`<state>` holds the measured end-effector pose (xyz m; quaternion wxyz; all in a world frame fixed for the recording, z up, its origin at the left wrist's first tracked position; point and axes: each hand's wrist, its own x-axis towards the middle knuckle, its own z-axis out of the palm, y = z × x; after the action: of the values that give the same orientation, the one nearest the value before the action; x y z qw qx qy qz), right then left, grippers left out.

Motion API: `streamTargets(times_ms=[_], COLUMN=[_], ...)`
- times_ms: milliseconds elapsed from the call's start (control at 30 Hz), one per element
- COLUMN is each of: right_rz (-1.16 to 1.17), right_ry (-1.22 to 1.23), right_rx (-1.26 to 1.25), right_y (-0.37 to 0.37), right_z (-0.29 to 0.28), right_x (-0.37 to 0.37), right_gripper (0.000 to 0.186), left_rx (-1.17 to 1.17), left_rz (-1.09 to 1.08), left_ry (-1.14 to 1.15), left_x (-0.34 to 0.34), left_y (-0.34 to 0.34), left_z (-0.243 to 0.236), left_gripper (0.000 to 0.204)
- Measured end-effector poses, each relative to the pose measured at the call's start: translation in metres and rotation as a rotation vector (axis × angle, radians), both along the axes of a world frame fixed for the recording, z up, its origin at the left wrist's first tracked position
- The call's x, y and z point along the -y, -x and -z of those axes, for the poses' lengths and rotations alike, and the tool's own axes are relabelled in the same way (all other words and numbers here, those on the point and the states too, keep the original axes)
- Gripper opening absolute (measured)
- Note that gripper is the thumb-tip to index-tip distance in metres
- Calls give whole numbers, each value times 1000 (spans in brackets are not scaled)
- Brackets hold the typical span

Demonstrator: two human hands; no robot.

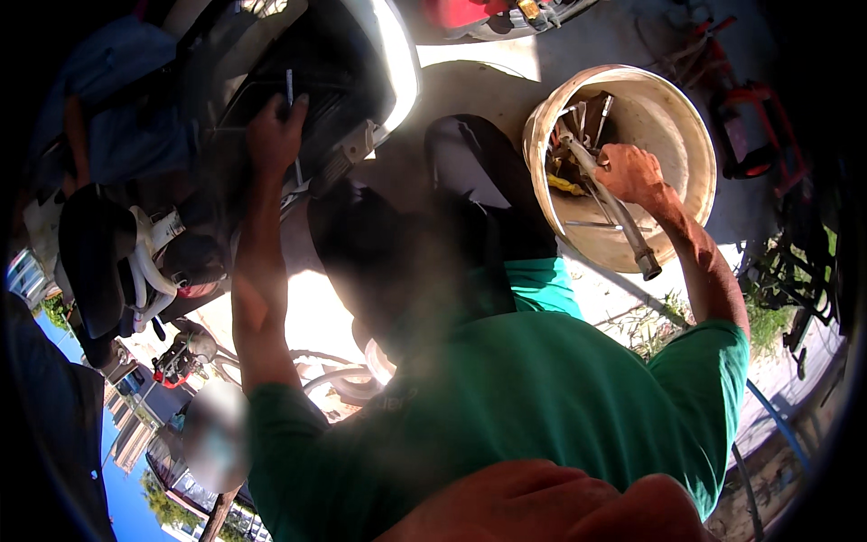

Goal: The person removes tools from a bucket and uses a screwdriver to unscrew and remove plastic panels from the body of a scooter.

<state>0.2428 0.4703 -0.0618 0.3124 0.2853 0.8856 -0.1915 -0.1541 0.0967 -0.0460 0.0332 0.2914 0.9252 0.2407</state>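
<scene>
My left hand [275,135] is closed round a thin, shiny metal rod-like tool [290,83], which sticks out above and below my fingers. It is over a dark recess beside a glossy white curved panel [397,77]; the tool's exact kind is not clear. Over on the right, my right hand [632,172] is at the mouth of a dirty cream bucket [682,122], its fingers curled on a grey metal pipe [625,219]. One end of that pipe lies among the tools, and the other crosses the near rim. Several metal tools and a yellow item [565,185] lie in the bucket.
A red vehicle part [479,14] shows at the top edge. Right of the bucket stands a red metal frame [768,117]. Blue cloth and a person's limb [77,135] appear at far left. Hoses [339,375] lie on the ground, and another person [214,443] is lower left.
</scene>
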Motion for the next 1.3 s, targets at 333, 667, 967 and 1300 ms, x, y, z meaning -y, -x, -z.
streamTargets(times_ms=[333, 667, 967, 1300], right_rz=[-792, -1056, -223, 529], right_ry=[114, -365, 321, 442], right_rx=[63, -236, 122, -371], right_y=[8, -25, 18, 0], right_z=[146, 235, 41, -18], right_x=[63, 55, 12, -1], right_gripper=[30, 33, 43, 28], left_rx=[-147, -137, -93, -93], left_rz=[43, 26, 75, 107], left_ry=[-134, -55, -73, -174], left_x=[1, 4, 7, 7], left_y=[-3, -5, 0, 5], left_z=[2, 0, 1, -2], left_gripper=[42, 35, 40, 26])
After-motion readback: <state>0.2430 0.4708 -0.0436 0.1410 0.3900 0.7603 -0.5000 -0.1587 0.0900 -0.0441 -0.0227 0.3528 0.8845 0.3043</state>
